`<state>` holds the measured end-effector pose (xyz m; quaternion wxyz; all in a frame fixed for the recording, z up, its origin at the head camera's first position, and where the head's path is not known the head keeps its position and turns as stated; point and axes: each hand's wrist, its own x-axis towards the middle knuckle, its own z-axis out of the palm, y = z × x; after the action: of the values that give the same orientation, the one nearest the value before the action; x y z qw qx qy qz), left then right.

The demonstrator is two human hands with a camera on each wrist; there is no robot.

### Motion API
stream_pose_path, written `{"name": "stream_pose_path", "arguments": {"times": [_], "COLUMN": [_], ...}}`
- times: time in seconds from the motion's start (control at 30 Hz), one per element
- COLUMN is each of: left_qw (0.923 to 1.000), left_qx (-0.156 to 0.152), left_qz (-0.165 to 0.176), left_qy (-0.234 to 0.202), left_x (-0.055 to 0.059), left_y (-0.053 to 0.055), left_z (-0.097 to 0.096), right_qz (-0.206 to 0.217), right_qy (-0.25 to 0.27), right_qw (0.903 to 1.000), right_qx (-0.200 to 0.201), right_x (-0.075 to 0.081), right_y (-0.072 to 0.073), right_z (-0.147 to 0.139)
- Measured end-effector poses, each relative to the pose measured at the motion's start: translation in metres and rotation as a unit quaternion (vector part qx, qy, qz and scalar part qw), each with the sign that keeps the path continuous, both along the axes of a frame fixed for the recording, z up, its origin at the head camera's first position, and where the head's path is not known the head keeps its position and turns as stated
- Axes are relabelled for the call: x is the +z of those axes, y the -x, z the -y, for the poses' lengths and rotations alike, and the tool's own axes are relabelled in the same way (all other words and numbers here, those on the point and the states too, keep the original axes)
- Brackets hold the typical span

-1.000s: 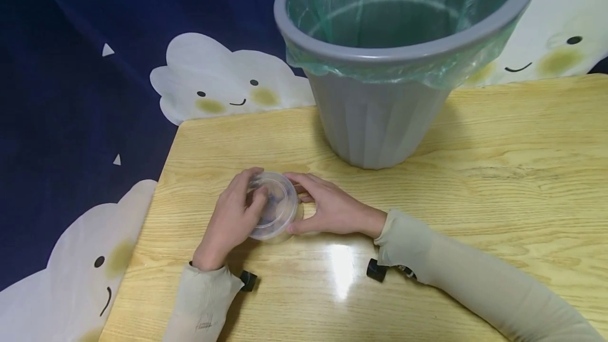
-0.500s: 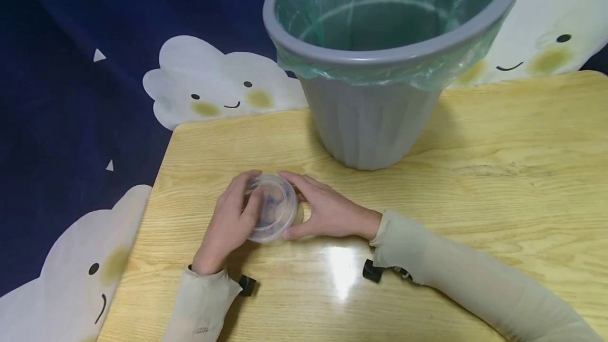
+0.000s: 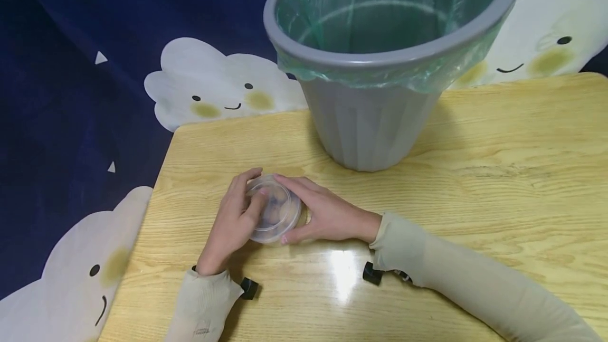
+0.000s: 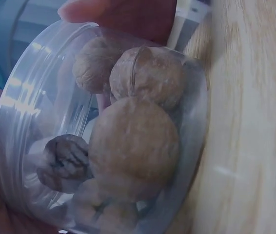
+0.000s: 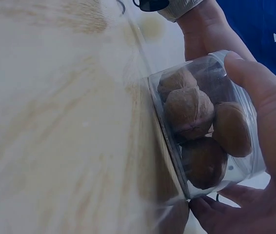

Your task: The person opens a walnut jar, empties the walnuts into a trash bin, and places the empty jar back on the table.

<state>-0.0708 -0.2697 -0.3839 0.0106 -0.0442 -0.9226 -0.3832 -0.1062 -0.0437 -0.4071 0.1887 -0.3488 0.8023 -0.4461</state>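
Observation:
A clear round plastic jar with a see-through lid stands on the wooden table. Walnuts lie inside it, along with smoother brown pieces and a dark wrinkled piece. My left hand holds the jar's left side, its thumb lying over the lid. From the right, my right hand grips the jar near the lid's rim, thumb at the near side and fingers at the far side. In the right wrist view the jar's base is at the tabletop. Some right fingers are hidden behind the jar.
Behind the jar, a large grey bin lined with a green bag stands on the wooden table. A dark blue cloth with cloud pictures hangs behind. The table's left edge runs beside the left forearm.
My right hand has slid slightly left, its fingers and thumb reaching further round the lid's rim. The left hand stays on the jar. The head view has shifted a little.

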Motion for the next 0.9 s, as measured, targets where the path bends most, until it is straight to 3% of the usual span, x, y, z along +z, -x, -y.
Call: {"name": "stream_pose_path", "arguments": {"times": [0.43, 0.6, 0.7, 0.9], "left_qw": [0.9949, 0.9895, 0.9834, 0.977], "left_qx": [-0.087, -0.137, -0.169, -0.186], "left_qz": [0.04, 0.034, 0.05, 0.086], "left_qy": [-0.032, -0.03, -0.044, -0.06], "left_x": [0.002, 0.003, 0.005, 0.009], "left_y": [-0.002, -0.002, -0.003, -0.004], "left_z": [0.013, 0.018, 0.023, 0.027], "right_qz": [-0.026, -0.024, -0.016, -0.013], "right_qy": [-0.021, -0.026, -0.029, -0.028], "right_qw": [0.9994, 0.9994, 0.9994, 0.9995], "right_qx": [0.0, -0.002, -0.005, -0.009], "right_x": [0.003, 0.005, 0.007, 0.009], "right_y": [-0.003, -0.005, -0.007, -0.009], "right_z": [-0.003, -0.002, -0.001, -0.001]}}
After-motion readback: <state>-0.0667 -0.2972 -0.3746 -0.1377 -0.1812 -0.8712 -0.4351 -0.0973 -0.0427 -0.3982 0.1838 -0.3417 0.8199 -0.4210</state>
